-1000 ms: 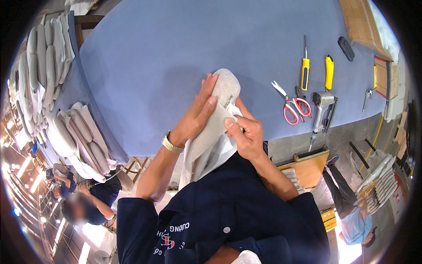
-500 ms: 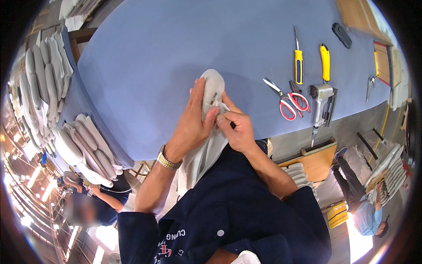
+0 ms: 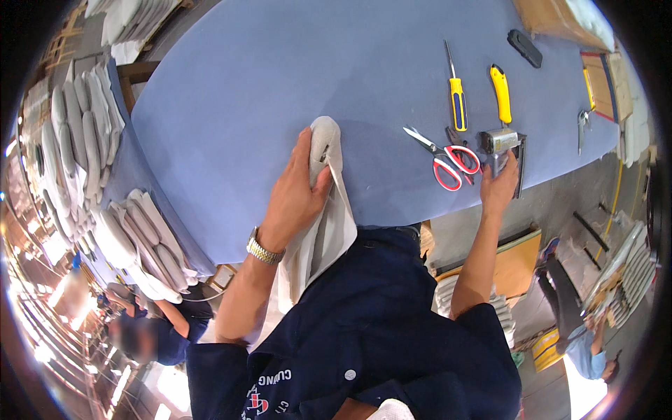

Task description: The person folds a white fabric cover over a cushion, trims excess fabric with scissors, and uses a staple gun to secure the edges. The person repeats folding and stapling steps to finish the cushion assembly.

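A long padded piece covered in light grey fabric (image 3: 327,133) is gripped by my left hand (image 3: 295,196), fingers on its left side and thumb on top. Its loose cloth hangs down past the table edge against my body, and a small dark slot shows near its rounded tip. Over on the right, my right hand (image 3: 498,187) has its fingers round the handle of a silver staple gun (image 3: 497,141), which lies on the blue table; the hand covers much of the handle. Left of the gun lie red-and-white-handled scissors (image 3: 446,159) and dark pliers (image 3: 456,138).
On the blue table (image 3: 238,91) lie a yellow screwdriver (image 3: 457,101), a yellow utility knife (image 3: 500,94) and a black oblong object (image 3: 525,47). Stacks of grey padded pieces (image 3: 84,133) stand at the left. Other people work at lower left and lower right.
My right hand has left the grey padded piece and moved right onto the staple gun. My left hand still holds the piece, whose cloth now hangs more open.
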Tool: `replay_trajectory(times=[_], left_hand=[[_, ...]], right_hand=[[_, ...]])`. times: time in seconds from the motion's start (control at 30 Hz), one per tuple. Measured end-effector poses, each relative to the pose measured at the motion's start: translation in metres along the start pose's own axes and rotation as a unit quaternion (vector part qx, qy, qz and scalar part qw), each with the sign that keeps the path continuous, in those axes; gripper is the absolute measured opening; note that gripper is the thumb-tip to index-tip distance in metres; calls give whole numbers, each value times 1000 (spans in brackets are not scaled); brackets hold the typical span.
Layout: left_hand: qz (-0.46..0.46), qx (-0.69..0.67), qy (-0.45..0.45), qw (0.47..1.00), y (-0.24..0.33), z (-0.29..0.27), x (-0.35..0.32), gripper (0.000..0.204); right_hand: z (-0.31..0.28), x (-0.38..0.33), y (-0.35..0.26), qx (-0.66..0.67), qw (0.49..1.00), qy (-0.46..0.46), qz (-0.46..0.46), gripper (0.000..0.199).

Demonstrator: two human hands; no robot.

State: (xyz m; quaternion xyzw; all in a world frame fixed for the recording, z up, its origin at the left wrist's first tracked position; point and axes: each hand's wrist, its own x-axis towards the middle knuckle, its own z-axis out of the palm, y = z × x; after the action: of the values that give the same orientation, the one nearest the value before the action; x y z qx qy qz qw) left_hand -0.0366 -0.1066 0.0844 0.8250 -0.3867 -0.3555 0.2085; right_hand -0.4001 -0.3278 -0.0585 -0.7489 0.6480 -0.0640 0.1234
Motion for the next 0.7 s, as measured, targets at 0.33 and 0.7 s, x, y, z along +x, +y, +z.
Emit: replay_trajectory(times=[0.33,0.7], left_hand=[[22,2,46,999,0,13,-9,71],[-30,13,30,999,1,26,-8,79]], right_hand=[[-118,-23,-46,455,868,-177,97,42],[-168,-101,-246,341,799,-366,-333,42]])
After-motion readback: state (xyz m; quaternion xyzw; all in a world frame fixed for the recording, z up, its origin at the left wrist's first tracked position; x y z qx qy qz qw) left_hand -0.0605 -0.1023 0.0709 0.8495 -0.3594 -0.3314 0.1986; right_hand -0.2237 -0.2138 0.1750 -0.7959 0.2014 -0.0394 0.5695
